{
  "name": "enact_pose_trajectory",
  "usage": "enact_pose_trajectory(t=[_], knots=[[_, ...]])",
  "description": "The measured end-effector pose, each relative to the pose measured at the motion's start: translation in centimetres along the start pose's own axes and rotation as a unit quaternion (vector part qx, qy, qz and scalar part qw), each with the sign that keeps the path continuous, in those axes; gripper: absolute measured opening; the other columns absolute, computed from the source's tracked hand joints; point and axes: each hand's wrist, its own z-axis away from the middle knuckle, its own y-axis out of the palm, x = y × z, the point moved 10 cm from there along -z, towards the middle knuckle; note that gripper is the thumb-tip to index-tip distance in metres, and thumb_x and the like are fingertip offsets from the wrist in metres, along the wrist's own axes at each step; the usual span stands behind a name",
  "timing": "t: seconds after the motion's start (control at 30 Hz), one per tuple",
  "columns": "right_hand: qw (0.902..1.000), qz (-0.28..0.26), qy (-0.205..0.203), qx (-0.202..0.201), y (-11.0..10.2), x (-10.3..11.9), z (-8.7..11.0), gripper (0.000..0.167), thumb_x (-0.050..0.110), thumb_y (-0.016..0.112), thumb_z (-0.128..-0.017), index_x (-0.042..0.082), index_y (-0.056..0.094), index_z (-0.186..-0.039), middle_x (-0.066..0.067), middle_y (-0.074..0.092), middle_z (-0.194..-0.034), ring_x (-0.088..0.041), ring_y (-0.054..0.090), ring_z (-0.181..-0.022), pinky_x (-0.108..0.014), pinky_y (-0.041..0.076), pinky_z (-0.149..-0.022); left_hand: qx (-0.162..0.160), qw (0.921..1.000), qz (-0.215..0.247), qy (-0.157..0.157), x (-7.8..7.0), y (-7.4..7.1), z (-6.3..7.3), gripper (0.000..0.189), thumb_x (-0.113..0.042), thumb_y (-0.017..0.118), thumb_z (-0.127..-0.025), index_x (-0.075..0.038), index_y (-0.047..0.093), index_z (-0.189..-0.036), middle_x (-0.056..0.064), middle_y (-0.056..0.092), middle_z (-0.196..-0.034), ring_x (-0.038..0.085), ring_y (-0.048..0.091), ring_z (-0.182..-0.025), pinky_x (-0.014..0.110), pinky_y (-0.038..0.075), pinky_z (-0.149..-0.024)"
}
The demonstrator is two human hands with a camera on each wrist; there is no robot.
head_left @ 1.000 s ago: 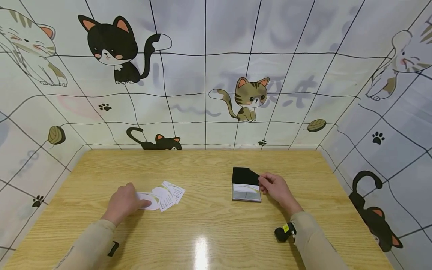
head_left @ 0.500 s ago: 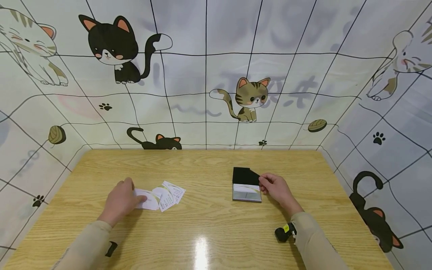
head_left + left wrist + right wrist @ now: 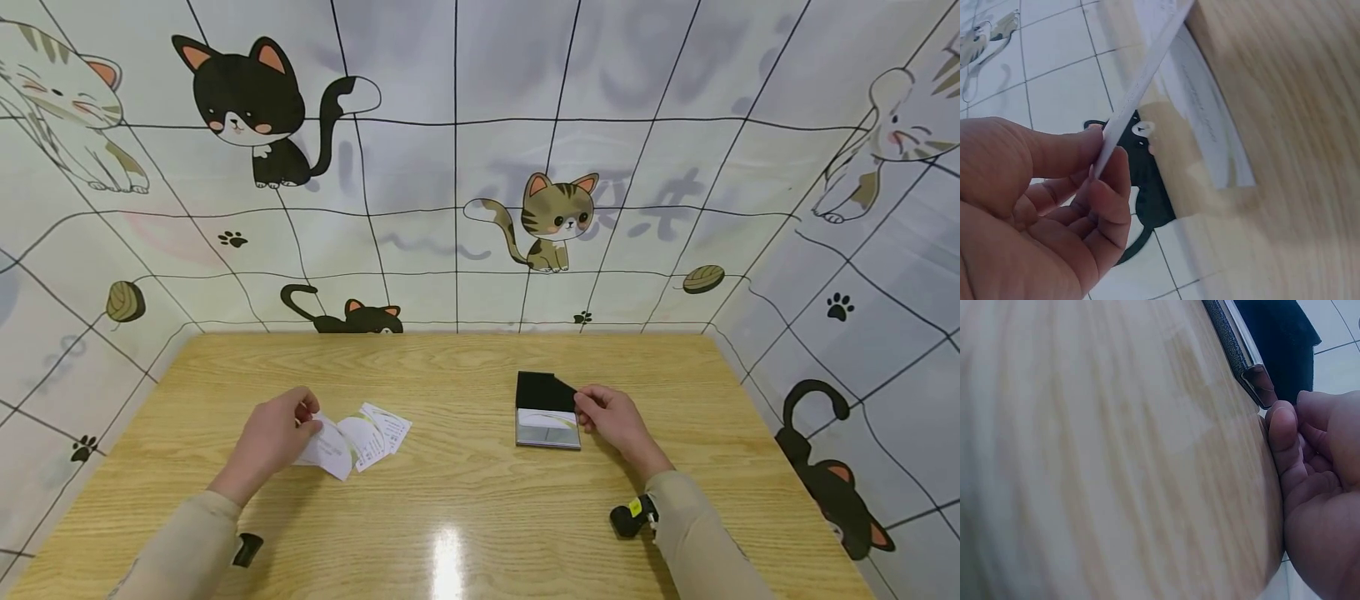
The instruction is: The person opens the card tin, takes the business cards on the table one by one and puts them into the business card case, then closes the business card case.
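Head view: the left hand (image 3: 267, 437) is at the left of the wooden surface (image 3: 465, 492), its thumb and fingers pinching a white card (image 3: 332, 452). Further printed cards (image 3: 385, 427) lie fanned and overlapping just to the right of it. On the right side of the surface, an open card case (image 3: 548, 436) has its black flap (image 3: 536, 392) laid toward the far side; a white card strip shows inside. The right hand (image 3: 618, 423) is at the case's right edge, thumb and fingers gripping the flap there. A cat-print sheet (image 3: 420, 175) stands beyond the far edge.

Left wrist view: the pinched card is seen nearly edge-on, tilted; other paper lies flat beyond it.

Right wrist view: fingertips meet at the flap's edge, just beside the case's corner.
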Motion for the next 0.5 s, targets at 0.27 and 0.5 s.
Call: enact_pose_trajectory(t=[0.27, 0.5], knots=[[1.0000, 0.000, 0.001, -0.002, 0.0, 0.1, 0.0, 0.022, 0.015, 0.056, -0.108, -0.005, 0.067, -0.111, -0.012, 0.065, -0.089, -0.015, 0.060, -0.073, -0.024, 0.053, -0.064, -0.012, 0.9993, 0.026, 0.022, -2.6, -0.3, 0.2, 0.016, -0.001, 0.075, -0.089, -0.006, 0.064, -0.100, 0.004, 0.066, -0.083, 0.021, 0.063, -0.075, 0.037, 0.047, -0.066], [1.0000, 0.005, 0.001, -0.001, 0.0, -0.1, -0.1, 0.021, 0.014, 0.056, -0.108, -0.004, 0.067, -0.108, -0.010, 0.064, -0.087, -0.015, 0.059, -0.071, -0.024, 0.053, -0.064, -0.013, 0.9986, 0.043, 0.027, -4.3, 0.4, -0.3, 0.015, 0.000, 0.074, -0.090, -0.005, 0.065, -0.100, 0.004, 0.066, -0.083, 0.018, 0.058, -0.072, 0.035, 0.046, -0.066]])
